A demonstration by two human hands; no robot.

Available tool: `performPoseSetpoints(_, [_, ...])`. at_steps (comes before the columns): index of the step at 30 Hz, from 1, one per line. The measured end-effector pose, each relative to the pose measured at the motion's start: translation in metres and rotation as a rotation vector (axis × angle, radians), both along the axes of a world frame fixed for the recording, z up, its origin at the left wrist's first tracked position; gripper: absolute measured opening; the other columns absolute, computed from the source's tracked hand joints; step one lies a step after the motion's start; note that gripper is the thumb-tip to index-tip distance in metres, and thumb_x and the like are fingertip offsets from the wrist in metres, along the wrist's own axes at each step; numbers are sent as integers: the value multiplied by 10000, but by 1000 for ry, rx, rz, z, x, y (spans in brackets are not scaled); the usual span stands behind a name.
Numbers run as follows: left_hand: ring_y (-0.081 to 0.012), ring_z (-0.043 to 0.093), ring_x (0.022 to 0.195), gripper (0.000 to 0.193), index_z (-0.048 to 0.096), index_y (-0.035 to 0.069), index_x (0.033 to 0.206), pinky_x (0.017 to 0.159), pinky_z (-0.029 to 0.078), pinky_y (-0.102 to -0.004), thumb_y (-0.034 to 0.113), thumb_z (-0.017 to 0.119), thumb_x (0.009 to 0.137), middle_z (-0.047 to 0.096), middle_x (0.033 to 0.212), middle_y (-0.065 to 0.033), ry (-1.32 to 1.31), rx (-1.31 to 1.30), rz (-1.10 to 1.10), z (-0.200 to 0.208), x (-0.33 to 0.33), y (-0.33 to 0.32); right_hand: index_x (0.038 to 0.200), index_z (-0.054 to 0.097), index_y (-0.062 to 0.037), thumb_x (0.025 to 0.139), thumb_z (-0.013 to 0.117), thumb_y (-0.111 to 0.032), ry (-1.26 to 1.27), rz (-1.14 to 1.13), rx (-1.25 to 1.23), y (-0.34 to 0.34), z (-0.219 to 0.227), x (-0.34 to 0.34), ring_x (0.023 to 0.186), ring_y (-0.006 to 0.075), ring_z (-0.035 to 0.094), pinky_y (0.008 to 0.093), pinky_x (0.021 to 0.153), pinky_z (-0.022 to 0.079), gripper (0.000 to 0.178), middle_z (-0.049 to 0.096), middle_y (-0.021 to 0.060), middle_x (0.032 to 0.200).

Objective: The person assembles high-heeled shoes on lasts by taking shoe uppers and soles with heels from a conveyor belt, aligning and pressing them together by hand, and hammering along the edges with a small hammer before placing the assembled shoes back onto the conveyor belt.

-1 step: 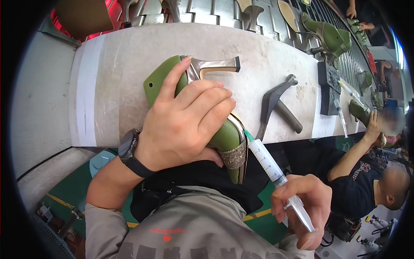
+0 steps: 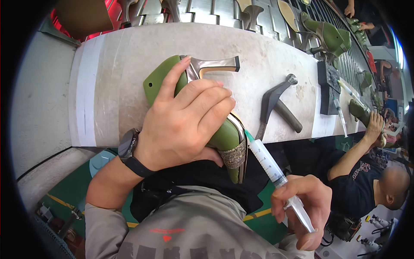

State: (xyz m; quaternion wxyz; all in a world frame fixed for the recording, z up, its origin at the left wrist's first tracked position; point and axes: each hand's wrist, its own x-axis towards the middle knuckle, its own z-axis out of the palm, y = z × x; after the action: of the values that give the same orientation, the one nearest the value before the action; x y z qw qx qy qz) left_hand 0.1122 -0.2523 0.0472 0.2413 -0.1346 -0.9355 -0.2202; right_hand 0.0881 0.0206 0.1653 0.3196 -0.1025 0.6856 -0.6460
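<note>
My left hand (image 2: 183,121) wraps over a green high-heeled shoe (image 2: 225,136), its index finger stretched along the heel end and its thumb under the shoe. The shoe lies tilted, its metallic heel (image 2: 220,64) pointing right, and its toe end hangs past the table's near edge. A glittery strap (image 2: 233,158) crosses it near the toe. In my right hand (image 2: 304,203) is a clear syringe (image 2: 266,162), gripped round the barrel and plunger end. Its green needle tip (image 2: 249,136) meets the sole's edge just above the strap; whether liquid comes out is not visible.
A hammer (image 2: 280,103) lies on the pale table (image 2: 129,47) right of the shoe. Beyond it are a dark block (image 2: 328,90) and another syringe (image 2: 340,118). Shoes and heels line the metal conveyor (image 2: 207,19) behind. At right, a co-worker's hand (image 2: 374,127) holds a green shoe.
</note>
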Motion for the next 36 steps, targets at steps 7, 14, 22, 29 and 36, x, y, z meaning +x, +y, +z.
performPoseSetpoints(7, [-288, 661, 1223, 924, 679, 47, 1243, 1217, 316, -672, 663, 845, 574, 704, 1241, -67, 12, -5, -8, 1, -3, 1, 1144, 646, 110, 666, 895, -780, 126, 3, 33, 6, 4, 9, 602, 147, 631, 244, 531, 492, 1041, 663, 149, 791])
performPoseSetpoints(14, [-287, 666, 1219, 968, 678, 49, 1239, 1221, 318, -672, 649, 879, 507, 708, 1236, -66, 5, -12, 1, -1, 1, 0, 1119, 676, 111, 664, 887, -795, 185, 84, -38, 12, -4, 11, 573, 145, 643, 246, 526, 507, 1035, 682, 148, 759])
performPoseSetpoints(22, [-280, 643, 1225, 879, 677, 56, 1242, 1233, 307, -646, 639, 782, 593, 681, 1231, -61, -1, -13, -10, 2, -2, 2, 1160, 673, 135, 652, 919, -756, 184, 180, -154, 21, -11, 8, 608, 180, 681, 275, 561, 550, 1055, 705, 174, 789])
performPoseSetpoints(29, [-320, 658, 1202, 965, 667, 25, 1236, 1230, 298, -673, 651, 869, 528, 691, 1228, -101, 10, -70, 16, 6, -3, 3, 1405, 551, 45, 1130, 443, -424, 294, -213, -143, 43, -20, -47, 702, 205, 702, 302, 626, 570, 554, 714, 206, 1006])
performPoseSetpoints(36, [-328, 626, 1232, 968, 651, 28, 1263, 1212, 316, -613, 594, 934, 530, 685, 1250, -115, -85, -140, -68, 25, -3, -2, 1385, 595, -19, 1059, 578, -501, 249, -568, -330, 78, -56, -176, 717, 150, 638, 278, 596, 475, 582, 684, 101, 946])
